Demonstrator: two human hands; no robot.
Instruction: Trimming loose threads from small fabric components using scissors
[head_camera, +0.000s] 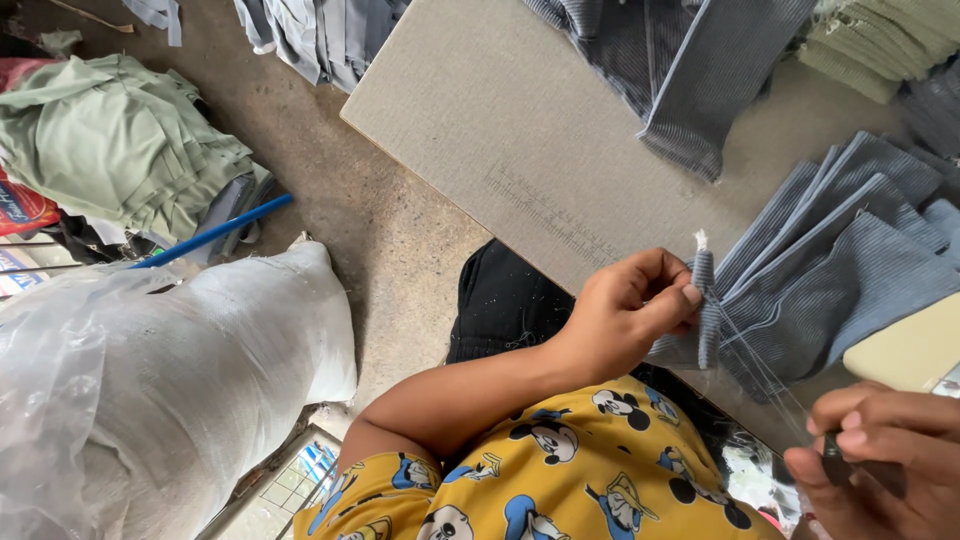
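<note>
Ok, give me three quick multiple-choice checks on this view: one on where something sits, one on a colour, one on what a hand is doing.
1. Where does the blue rod lie?
A. On the floor beside the green cloth heap
B. On the grey board
C. Across the person's lap

2. What colour are the striped fabric pieces on the grey board?
A. Red
B. Blue-grey
C. White

3. What is the left hand doing?
A. Resting flat and open
B. Pinching a folded fabric strip
C. Gripping the white sack

Answers: 1 A, the rod lies on the floor at the edge of the green heap. 2 B, the pieces show fine blue-grey stripes. 3 B, thumb and fingers close on the strip, with thin threads running toward the right hand, which pinches a small dark tool.
</note>
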